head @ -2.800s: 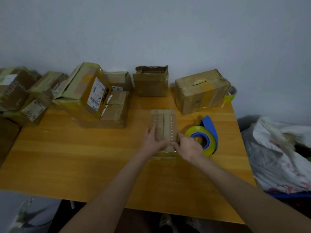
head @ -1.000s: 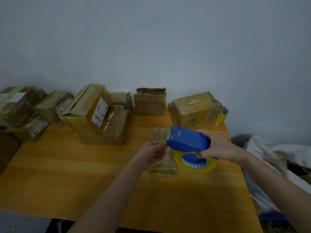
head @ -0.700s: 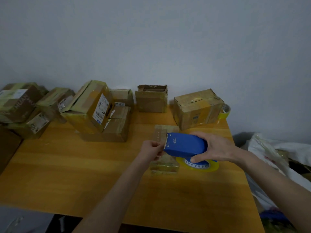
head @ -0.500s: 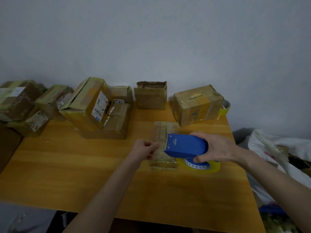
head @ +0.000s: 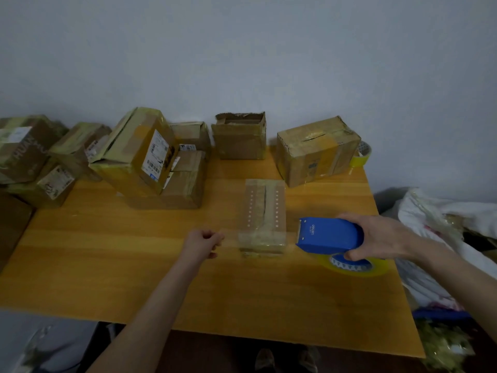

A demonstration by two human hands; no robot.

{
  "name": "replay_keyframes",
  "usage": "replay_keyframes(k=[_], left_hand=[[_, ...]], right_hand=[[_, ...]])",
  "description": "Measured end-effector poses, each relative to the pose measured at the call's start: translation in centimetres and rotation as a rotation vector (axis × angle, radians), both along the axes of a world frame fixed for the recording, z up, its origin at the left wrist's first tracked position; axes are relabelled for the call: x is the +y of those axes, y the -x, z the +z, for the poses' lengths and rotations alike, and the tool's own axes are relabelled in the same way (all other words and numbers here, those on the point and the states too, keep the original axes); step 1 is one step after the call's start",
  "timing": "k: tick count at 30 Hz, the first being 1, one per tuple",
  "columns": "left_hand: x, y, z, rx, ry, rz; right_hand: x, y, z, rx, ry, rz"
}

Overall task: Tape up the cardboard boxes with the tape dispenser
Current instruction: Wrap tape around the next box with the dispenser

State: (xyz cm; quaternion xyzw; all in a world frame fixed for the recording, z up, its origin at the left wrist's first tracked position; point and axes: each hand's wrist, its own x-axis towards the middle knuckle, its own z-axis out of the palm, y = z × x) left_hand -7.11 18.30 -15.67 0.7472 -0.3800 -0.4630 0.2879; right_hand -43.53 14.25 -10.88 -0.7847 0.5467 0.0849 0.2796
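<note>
**Q:** What lies furthest left of the small box?
**A:** A heap of taped cardboard boxes point(head: 139, 154) sits left of and behind the small box point(head: 265, 208) on an orange wooden table point(head: 107, 254). One of them leans tilted on another.

**Q:** And closer in?
**A:** Just left of the small box's near end, the left hand point(head: 203, 243) is curled, its fingertips and thumb pinching the end of a clear tape strip point(head: 231, 236). The strip stretches rightward across the small box's near end. I cannot tell whether it touches the cardboard.

**Q:** The small box itself?
**A:** It lies flat, with a dark seam down the middle of its top and a row of pale dots on each side.

**Q:** Behind it?
**A:** An open-topped box point(head: 240, 138) stands behind it, slightly left. A larger taped box point(head: 317, 150) stands behind it to the right, with a spare tape roll point(head: 363, 156) just beyond.

**Q:** To its right?
**A:** Just right of its near end is the blue tape dispenser point(head: 329, 234), mouth facing the small box. The right hand point(head: 382, 235) wraps round its rear, fingers over the top and thumb below. A yellow tape roll point(head: 355, 266) shows underneath. Further right, past the table's edge, lies a white bag point(head: 443, 230).
</note>
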Motion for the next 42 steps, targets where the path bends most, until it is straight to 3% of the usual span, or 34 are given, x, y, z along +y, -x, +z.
replay_keyframes(k=[12,19,22,24,26,28,30,32,42], left_hand=[[-0.7,0.7,-2.7,-0.119,-0.065,-0.012],[-1.4,0.6,-4.5,-0.354,-0.05,-0.139],[-1.4,-0.5,-4.9,-0.603,-0.14,-0.32],[-1.2,-0.5,-4.1,-0.7,-0.029,-0.286],[-0.8,1.2,-2.9,-0.731,0.326,-0.3],[-0.3,4.4,-1.2,-0.704,0.538,-0.527],[0.4,7.3,-1.3,-0.713,0.474,-0.812],[0.7,8.4,-2.3,-0.845,0.339,-0.969],[0.5,8.4,-3.5,-0.978,0.253,-1.087]], right_hand=[[-0.6,-1.7,-2.2,0.123,-0.061,0.043],[-1.2,-3.1,-3.1,0.153,-0.068,0.062],[-1.2,-3.1,-3.2,0.164,-0.045,0.07],[-1.0,-3.2,-3.2,0.168,-0.023,0.07],[-1.0,-3.2,-3.2,0.154,-0.016,0.061],[-1.0,-3.1,-3.2,0.124,-0.022,0.046],[-1.0,-3.3,-3.3,0.106,-0.01,0.042],[-1.0,-3.7,-3.4,0.11,0.002,0.045],[-0.6,-0.7,-3.3,0.045,-0.097,0.019]])
